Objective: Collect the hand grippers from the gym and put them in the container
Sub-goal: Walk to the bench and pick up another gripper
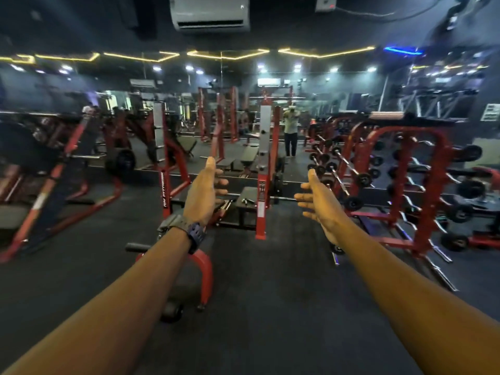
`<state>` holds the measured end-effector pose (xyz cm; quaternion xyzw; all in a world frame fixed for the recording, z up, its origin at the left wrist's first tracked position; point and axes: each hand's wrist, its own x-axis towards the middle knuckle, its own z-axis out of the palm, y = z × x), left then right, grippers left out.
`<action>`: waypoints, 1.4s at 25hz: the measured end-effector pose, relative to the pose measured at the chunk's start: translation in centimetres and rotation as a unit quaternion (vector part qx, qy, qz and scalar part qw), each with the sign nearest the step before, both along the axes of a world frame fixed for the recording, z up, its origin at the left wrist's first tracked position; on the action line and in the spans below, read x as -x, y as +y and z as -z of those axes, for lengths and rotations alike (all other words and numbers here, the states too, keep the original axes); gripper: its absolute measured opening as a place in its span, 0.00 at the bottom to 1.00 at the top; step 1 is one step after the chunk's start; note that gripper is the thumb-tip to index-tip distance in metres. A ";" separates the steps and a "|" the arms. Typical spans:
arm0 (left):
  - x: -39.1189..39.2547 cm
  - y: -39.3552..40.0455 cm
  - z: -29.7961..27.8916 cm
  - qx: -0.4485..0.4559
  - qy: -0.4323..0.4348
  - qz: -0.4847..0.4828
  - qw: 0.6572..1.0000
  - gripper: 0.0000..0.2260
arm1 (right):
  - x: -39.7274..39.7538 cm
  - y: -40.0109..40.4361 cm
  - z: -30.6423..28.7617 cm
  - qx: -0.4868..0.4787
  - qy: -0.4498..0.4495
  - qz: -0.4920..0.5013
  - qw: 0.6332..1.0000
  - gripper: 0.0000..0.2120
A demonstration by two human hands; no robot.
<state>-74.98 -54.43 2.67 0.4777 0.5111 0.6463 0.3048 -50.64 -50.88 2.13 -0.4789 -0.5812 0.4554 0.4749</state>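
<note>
A small dark hand gripper lies on the black pad of a bench inside a red rack, straight ahead and several steps away. My left hand, with a dark watch on its wrist, is stretched forward with relaxed fingers and holds nothing. My right hand is stretched forward too, palm turned inward, fingers spread and empty. The gripper shows in the gap between the two hands, far beyond them. I see no container.
The red bench rack stands ahead before a wall mirror. A red barbell and dumbbell rack fills the right side. Red machines stand to the left. A low red frame is on the dark rubber floor near my left arm.
</note>
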 end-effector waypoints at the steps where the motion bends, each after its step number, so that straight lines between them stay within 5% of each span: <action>1: 0.6 2.0 0.4 0.003 0.001 -0.005 1.000 0.29 | 0.6 2.3 0.3 -0.001 -0.001 -0.004 1.000 0.33; 17: 1.0 44.6 3.8 0.037 -0.014 -0.031 0.999 0.27 | 3.9 46.6 4.8 0.021 -0.010 -0.024 0.999 0.26; 23: 5.8 60.9 7.9 0.064 -0.048 -0.044 0.996 0.35 | 11.9 62.8 8.6 0.043 -0.041 -0.052 0.997 0.29; 35: 16.5 91.2 10.0 0.115 -0.032 -0.044 0.992 0.32 | 22.1 93.7 12.6 0.079 -0.051 -0.056 0.994 0.31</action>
